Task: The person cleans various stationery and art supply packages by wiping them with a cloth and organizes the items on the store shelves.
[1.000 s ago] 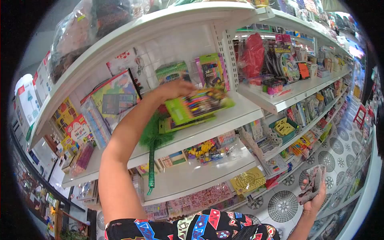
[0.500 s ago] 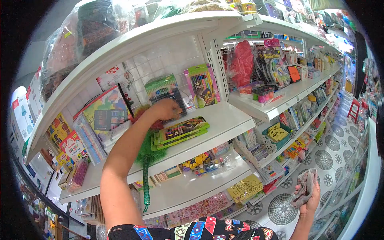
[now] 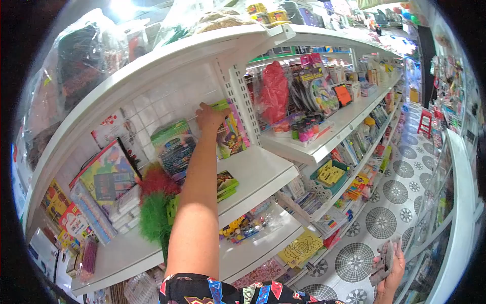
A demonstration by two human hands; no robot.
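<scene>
My left hand reaches up to the back of the shelf, its fingers closed over the top of an upright colored pencil pack with a purple edge. Left of it leans a green and dark pack, partly behind my forearm. Flat green pencil packs lie below, mostly covered by the arm. Low on the right, my right hand grips a crumpled grey cloth, away from the shelf.
A fluffy red and green duster-like thing hangs over the front of the white shelf. Books and packs stand at the left. Neighbouring shelves hold paints and a teal basket. A red stool stands down the aisle.
My left hand has left the dark pack and moved to the top of the pencil pack on its right. The view has turned right. The right hand still holds the cloth.
</scene>
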